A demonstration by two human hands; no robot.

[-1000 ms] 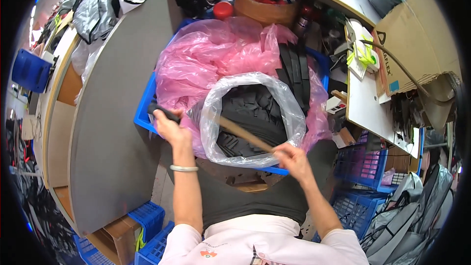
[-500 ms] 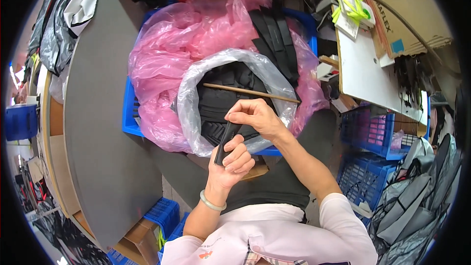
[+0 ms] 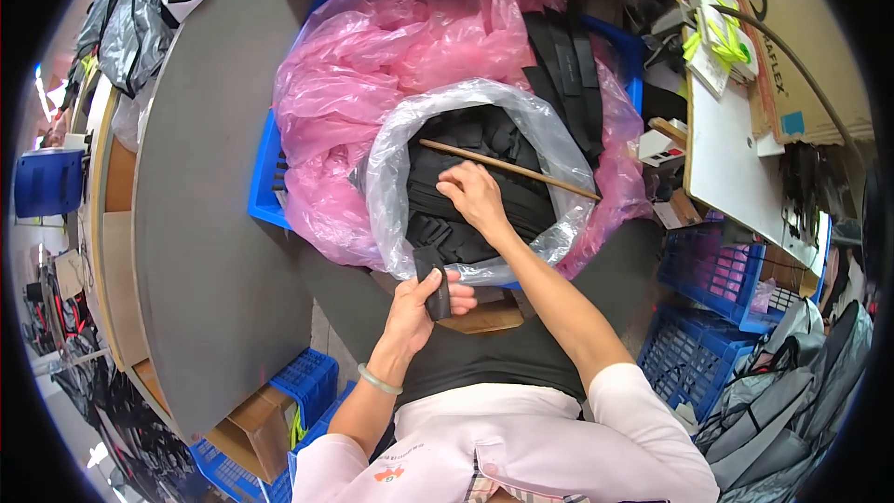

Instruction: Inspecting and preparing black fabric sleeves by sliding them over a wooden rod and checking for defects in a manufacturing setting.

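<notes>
Far left there's a blue plastic bin (image 3: 48,182), then a smooth grey panel (image 3: 223,214). Next up, a blue plastic crate (image 3: 263,188) stuffed with a crinkly pink plastic bag (image 3: 326,121). Left hand (image 3: 407,312) has a flat black strip (image 3: 440,293) pinched under its thumb, right by the near rim of a cloudy clear bag (image 3: 385,168) full of black pieces (image 3: 442,231). Right hand (image 3: 475,197) is over those, fingers curled; can't tell if it's gripping anything. Thin wooden stick (image 3: 526,170) slants across the round mouth. Past that, a brown cardboard box (image 3: 815,56).
</notes>
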